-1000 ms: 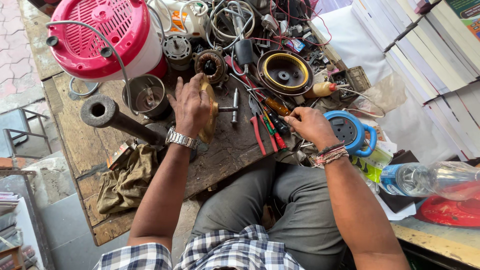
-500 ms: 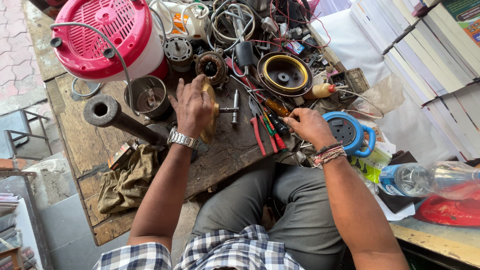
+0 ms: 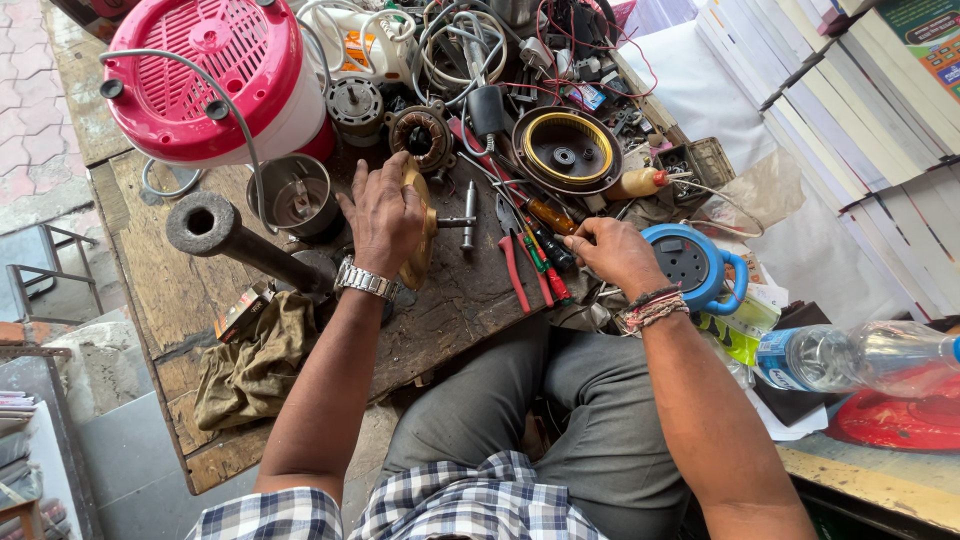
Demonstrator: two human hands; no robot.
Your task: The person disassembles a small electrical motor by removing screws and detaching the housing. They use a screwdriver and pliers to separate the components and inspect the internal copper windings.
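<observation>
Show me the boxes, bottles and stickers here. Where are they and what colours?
Small box: left on the bench beside the rag, flat, red, orange and black.
Water bottle: far right, lying down, clear with a blue label.
Green packet: under the blue reel, flat.
Books: top right, stacked, white with colourful covers.

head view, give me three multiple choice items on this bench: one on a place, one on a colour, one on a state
1. Where is the steel cup?
A. beside the water bottle
B. just below the pink housing
C. on the books

2. What colour is the round reel by the right hand?
A. blue
B. green
C. white

3. What is the left hand doing?
A. hanging off the bench
B. holding a bottle
C. pressing on a brass-coloured part

Answers: 1 B, the cup stands at the housing's lower edge. 2 A, its casing and handle are blue. 3 C, the palm covers the part on the bench.
</observation>
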